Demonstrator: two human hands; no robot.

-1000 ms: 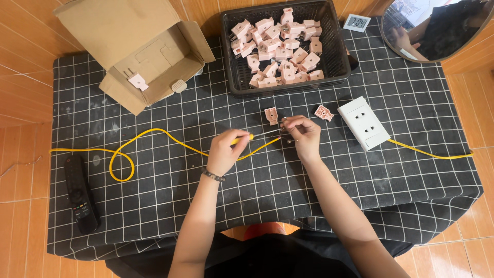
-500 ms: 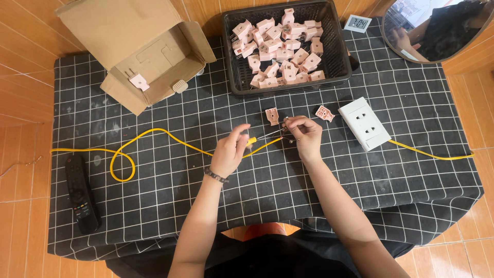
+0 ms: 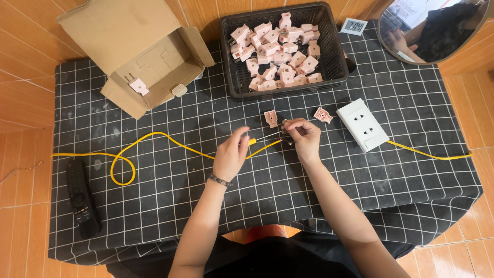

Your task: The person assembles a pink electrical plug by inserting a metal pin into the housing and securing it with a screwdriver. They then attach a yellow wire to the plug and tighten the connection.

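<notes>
While pinched near its stripped end by the left hand [image 3: 231, 156], yellow cable [image 3: 154, 138] kept level just above the worktop [image 3: 411, 170], fingers closed on the sheath so the bare leads point toward the other hand. Right hand [image 3: 304, 138] closed around the lead tips and some small metal parts, too tiny to make out, held close so both hands meet over one spot. Rest of the cable left trailing to the left in a loose loop, slack enough not to tug on the grip.

Just beyond the fingertips, two pink plug halves [image 3: 271, 119] laid on the checked cloth, near enough to pick up without reaching. White socket block [image 3: 363, 124] parked to the right, with its own yellow cord running off the worktop edge. Black basket [image 3: 329, 77] of pink plug pieces set at the far side, centred. Open cardboard box [image 3: 128, 51] tipped on its side at far left, mouth turned inward, one pink piece inside. Black remote [image 3: 81, 198] pushed aside at the near left corner, well apart from the hands.
</notes>
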